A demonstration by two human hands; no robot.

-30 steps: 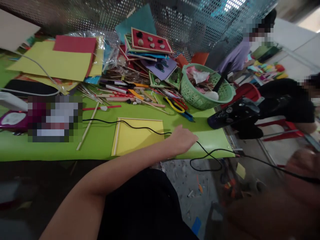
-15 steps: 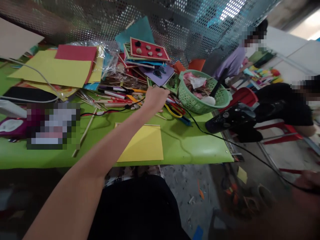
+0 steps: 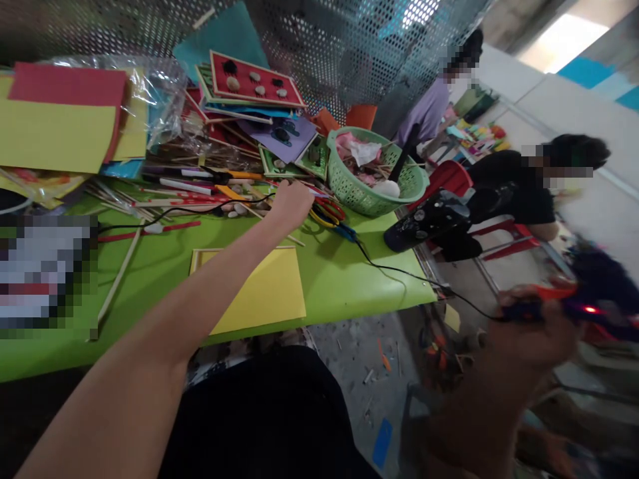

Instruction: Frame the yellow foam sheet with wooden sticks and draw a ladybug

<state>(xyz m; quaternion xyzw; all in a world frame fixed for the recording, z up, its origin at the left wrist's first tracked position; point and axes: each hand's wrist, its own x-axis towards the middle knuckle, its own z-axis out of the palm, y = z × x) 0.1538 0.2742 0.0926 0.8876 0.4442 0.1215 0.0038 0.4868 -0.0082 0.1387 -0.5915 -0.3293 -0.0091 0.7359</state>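
Observation:
My left hand [image 3: 291, 205] reaches across the green table, fingers closed at the heap of craft supplies; what they hold, if anything, is hidden. Beside it lie scissors with yellow and red handles [image 3: 327, 214] and a white-tipped piece by the fingertips. Off the table's right end, my right hand [image 3: 542, 332], blurred, grips a dark glue gun [image 3: 529, 311] with an orange trigger and a glowing red light. Its black cord [image 3: 399, 269] runs back over the table. Under my left forearm lies a yellow card [image 3: 272, 293], with thin wooden sticks along its top and left edges.
A green basket [image 3: 349, 189] of scraps and a dark tumbler [image 3: 424, 219] stand at the right end. Stacked decorated cards [image 3: 257, 90], coloured paper [image 3: 54, 136] and loose sticks [image 3: 120, 279] cover the back and left. Two people [image 3: 514, 193] sit beyond, right.
The view has swung to the right. My right hand and the glue gun have come up into fuller view, while my left hand stays at the supply heap.

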